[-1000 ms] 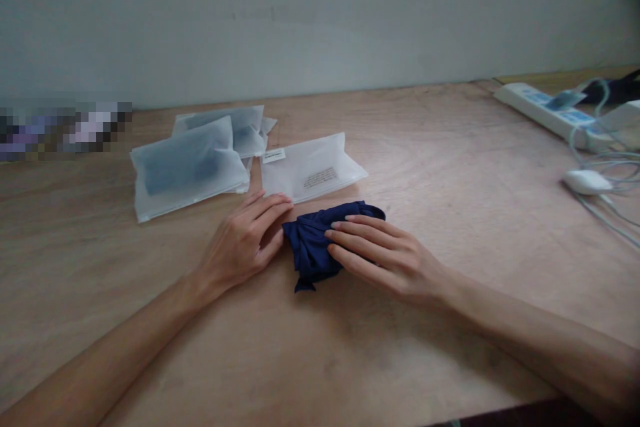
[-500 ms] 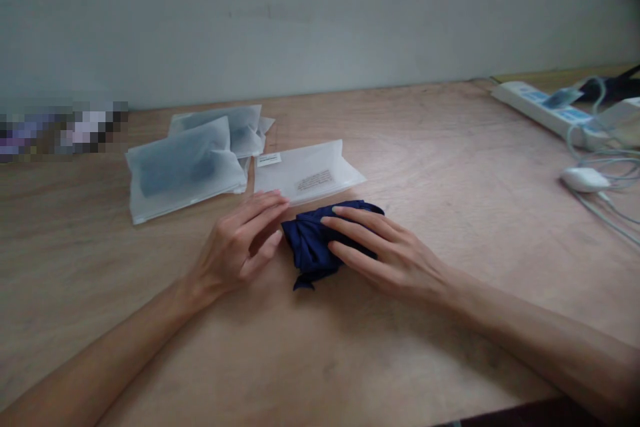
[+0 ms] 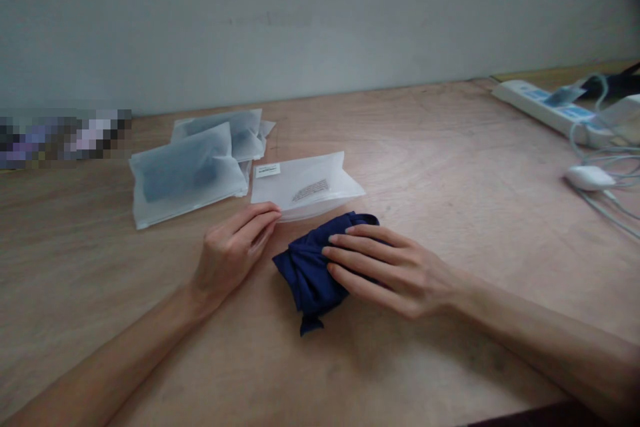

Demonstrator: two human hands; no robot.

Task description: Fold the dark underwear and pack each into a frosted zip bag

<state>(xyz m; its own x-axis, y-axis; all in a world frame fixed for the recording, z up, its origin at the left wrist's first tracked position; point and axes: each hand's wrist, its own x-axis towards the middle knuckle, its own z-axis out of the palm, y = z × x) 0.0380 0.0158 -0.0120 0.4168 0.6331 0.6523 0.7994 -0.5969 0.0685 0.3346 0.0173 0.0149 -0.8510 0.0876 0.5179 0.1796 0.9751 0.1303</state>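
Note:
A folded bundle of dark blue cloth (image 3: 310, 273) lies on the wooden table in front of me, a loose end sticking out toward me. My right hand (image 3: 387, 270) rests on its right part with the fingers stretched out, the thumb hidden. My left hand (image 3: 237, 250) has its fingertips pinched on the near left edge of a flat translucent bag (image 3: 300, 183), which bears a white label and small printed text. The bag lies just beyond the cloth.
Two frosted bags with dark contents, one nearer (image 3: 187, 177) and one behind (image 3: 245, 133), lie at the left. A white power strip (image 3: 550, 110), cables and a white adapter (image 3: 590, 177) are at the right. Pixelated items sit far left.
The blue cloth has moved toward me and turned slightly under my right hand. My left hand has closed its fingers on the flat bag's edge, and the bag has shifted slightly toward me.

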